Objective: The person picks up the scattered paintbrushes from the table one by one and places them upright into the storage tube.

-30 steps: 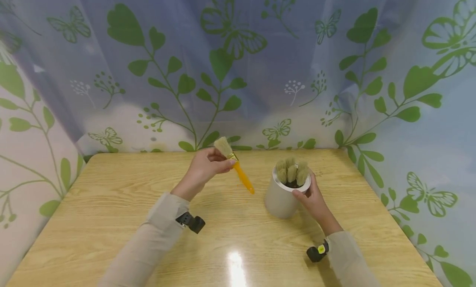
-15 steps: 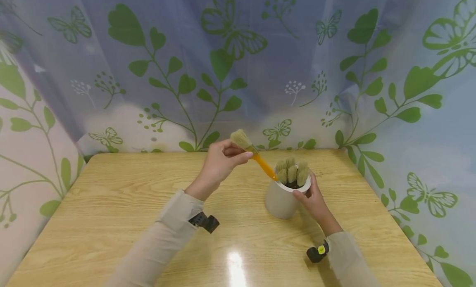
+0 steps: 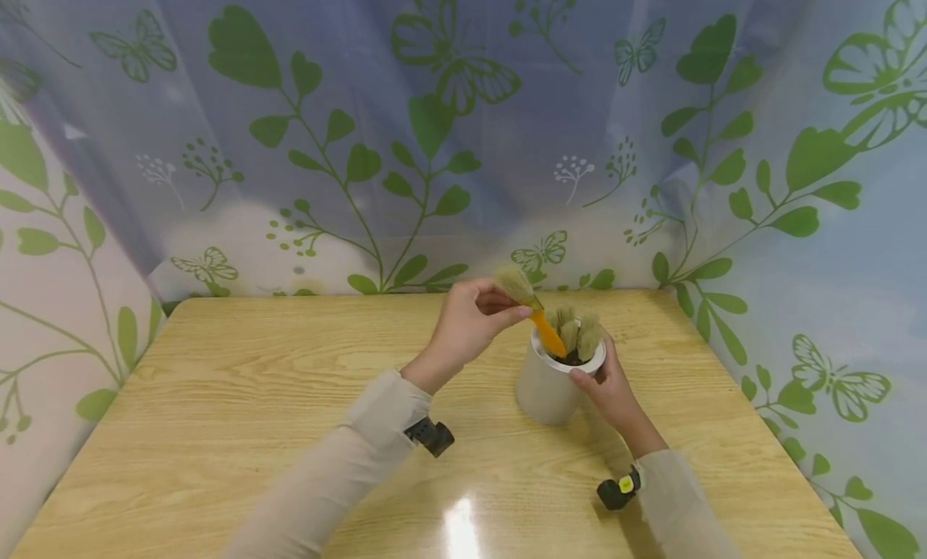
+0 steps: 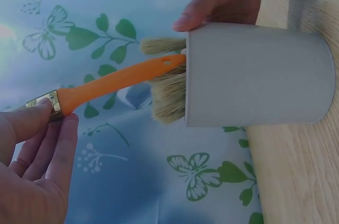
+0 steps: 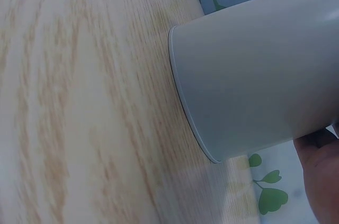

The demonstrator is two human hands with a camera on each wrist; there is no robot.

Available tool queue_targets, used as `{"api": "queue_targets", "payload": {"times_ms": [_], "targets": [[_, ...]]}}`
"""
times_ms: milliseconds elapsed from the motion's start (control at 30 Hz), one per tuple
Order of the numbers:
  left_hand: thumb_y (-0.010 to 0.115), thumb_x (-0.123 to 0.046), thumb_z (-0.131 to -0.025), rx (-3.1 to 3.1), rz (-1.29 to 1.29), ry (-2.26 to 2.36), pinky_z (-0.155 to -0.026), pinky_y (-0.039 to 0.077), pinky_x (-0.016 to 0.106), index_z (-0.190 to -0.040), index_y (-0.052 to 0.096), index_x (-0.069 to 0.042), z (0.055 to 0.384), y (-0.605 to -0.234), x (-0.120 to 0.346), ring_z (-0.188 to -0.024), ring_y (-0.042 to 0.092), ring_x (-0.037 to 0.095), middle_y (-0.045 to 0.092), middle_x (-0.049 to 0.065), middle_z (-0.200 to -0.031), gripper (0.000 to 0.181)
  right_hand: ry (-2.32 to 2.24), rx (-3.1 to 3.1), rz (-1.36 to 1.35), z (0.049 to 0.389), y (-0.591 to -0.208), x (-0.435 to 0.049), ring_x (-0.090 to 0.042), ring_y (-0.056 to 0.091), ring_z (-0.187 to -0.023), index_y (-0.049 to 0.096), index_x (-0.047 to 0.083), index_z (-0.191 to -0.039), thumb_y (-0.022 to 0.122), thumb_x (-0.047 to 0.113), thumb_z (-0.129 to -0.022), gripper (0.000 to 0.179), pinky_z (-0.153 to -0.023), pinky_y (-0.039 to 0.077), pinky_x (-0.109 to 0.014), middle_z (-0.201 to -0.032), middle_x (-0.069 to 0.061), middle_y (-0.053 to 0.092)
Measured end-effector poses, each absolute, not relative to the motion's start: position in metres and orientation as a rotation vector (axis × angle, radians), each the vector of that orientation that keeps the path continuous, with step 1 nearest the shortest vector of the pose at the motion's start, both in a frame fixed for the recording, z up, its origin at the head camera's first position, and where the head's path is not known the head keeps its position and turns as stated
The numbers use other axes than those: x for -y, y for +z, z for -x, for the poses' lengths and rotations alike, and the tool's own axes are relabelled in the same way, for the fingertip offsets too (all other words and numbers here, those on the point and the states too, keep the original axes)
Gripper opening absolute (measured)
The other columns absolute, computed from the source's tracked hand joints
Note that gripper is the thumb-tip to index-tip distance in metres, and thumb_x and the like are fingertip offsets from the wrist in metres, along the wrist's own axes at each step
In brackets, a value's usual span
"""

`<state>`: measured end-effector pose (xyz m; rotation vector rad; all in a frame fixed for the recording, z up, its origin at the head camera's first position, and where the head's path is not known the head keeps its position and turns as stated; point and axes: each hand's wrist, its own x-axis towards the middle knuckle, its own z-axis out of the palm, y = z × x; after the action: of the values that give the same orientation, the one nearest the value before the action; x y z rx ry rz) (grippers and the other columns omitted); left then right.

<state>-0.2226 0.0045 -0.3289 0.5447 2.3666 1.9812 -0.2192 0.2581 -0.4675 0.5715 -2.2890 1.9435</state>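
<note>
My left hand [image 3: 471,322] pinches a paintbrush [image 4: 114,80] by its metal ferrule, bristles up and orange handle slanting down to the right. In the head view the handle's end is over the opening of a light grey cylindrical pot [image 3: 548,394]. Several pale bristle heads [image 3: 568,332] stick up out of that pot. My right hand [image 3: 611,390] grips the pot near its rim on the right side, thumb at the front. The right wrist view shows the pot's base [image 5: 196,102] on the table and part of the right hand [image 5: 322,173]; most of its fingers are hidden.
The pot stands on a wooden table [image 3: 253,382], toward its back right. A curtain [image 3: 348,141] printed with leaves and butterflies hangs behind the table and along both sides.
My left hand has carried the paintbrush to the right, from the table's middle to the pot, and its handle end is now over the opening. The right hand and pot have stayed put.
</note>
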Motion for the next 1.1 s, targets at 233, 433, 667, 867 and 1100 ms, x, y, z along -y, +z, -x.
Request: {"api": "queue_targets", "payload": {"times_ms": [233, 433, 667, 867, 1100], "targets": [[0.074, -0.015, -0.084, -2.473, -0.694, 1.863, -0.074, 0.056, 0.023, -0.092, 0.07, -0.008, 0.223, -0.341, -0.02, -0.085, 0.069, 0.013, 0.072, 0.005, -0.094, 0.011, 1.939, 2.296, -0.571, 0.219, -0.467, -0.258, -0.006, 0.031, -0.132, 0.005, 0.013, -0.153, 0.055, 0.007, -0.095, 0.077, -0.102, 0.033, -0.01, -0.154, -0.02, 0.016], [0.074, -0.018, -0.085, -2.519, -0.69, 1.772, -0.072, 0.055, 0.021, -0.094, 0.07, -0.008, 0.225, -0.352, -0.03, -0.085, 0.069, 0.014, 0.072, 0.005, -0.094, 0.014, 1.939, 2.293, -0.587, 0.219, -0.468, -0.258, -0.005, 0.033, -0.13, 0.005, 0.014, -0.153, 0.055, 0.009, -0.095, 0.077, -0.102, 0.033, -0.01, -0.152, -0.021, 0.018], [0.069, -0.018, -0.089, -2.6, -0.775, 1.68, -0.073, 0.054, 0.018, -0.107, 0.071, -0.006, 0.226, -0.362, -0.037, -0.087, 0.069, 0.015, 0.072, 0.006, -0.102, 0.022, 1.928, 2.285, -0.599, 0.219, -0.467, -0.257, -0.006, 0.034, -0.129, 0.005, 0.012, -0.153, 0.055, 0.008, -0.095, 0.076, -0.102, 0.034, -0.011, -0.151, -0.021, 0.02], [0.069, -0.016, -0.09, -2.557, -0.777, 1.734, -0.074, 0.054, 0.018, -0.115, 0.069, -0.004, 0.23, -0.37, -0.032, -0.09, 0.069, 0.015, 0.071, 0.006, -0.107, 0.028, 1.914, 2.305, -0.536, 0.218, -0.466, -0.256, -0.004, 0.031, -0.129, 0.005, 0.009, -0.153, 0.055, 0.006, -0.094, 0.077, -0.101, 0.031, -0.008, -0.153, -0.021, 0.018], [0.068, -0.018, -0.091, -2.578, -0.726, 1.708, -0.078, 0.055, 0.021, -0.117, 0.068, -0.005, 0.232, -0.373, -0.02, -0.093, 0.068, 0.015, 0.07, 0.006, -0.109, 0.029, 1.904, 2.298, -0.533, 0.218, -0.465, -0.257, -0.003, 0.033, -0.127, 0.008, 0.008, -0.152, 0.056, 0.005, -0.093, 0.076, -0.099, 0.033, -0.009, -0.151, -0.022, 0.021]]}}
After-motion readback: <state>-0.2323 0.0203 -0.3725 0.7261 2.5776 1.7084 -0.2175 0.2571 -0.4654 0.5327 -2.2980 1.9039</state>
